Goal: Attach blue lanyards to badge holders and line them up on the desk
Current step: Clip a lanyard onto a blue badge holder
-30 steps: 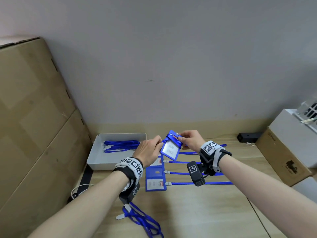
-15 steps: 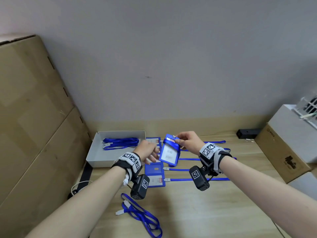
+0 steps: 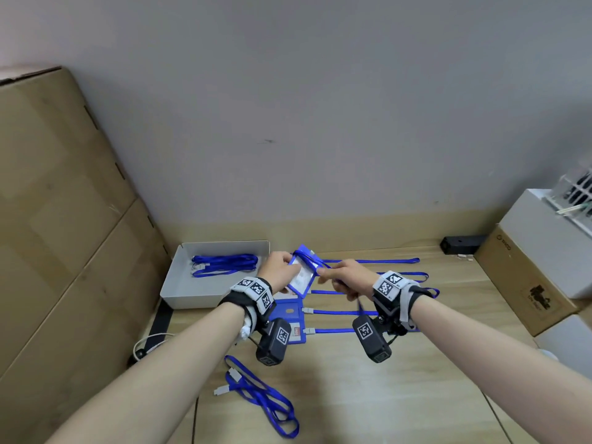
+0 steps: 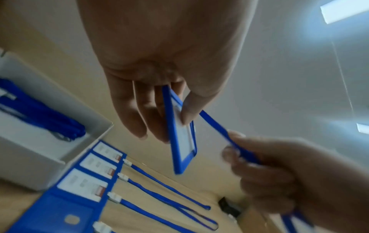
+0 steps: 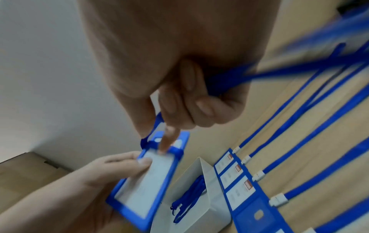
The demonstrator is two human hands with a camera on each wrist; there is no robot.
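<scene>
My left hand (image 3: 286, 271) holds a blue badge holder (image 3: 303, 274) above the desk, thumb on its clear front and fingers behind it (image 4: 180, 141). A blue lanyard (image 4: 224, 134) runs from the holder's top into my right hand (image 3: 326, 274), which grips the strap in curled fingers. The right index fingertip (image 5: 165, 144) touches the top of the holder (image 5: 143, 181). Below the hands, several finished badge holders (image 3: 290, 315) lie in a column, their lanyards (image 3: 339, 312) stretched out to the right.
A white tray (image 3: 179, 285) at the left rear holds spare lanyards (image 3: 224, 264). A loose lanyard (image 3: 259, 395) lies on the near desk. Tall cardboard boxes (image 3: 64, 235) stand at the left, with a brown box (image 3: 519, 290) and a black device (image 3: 458, 245) at the right.
Half a second ago the holder hung from my right hand alone. My left hand has taken hold of it again, and my right hand now grips the strap.
</scene>
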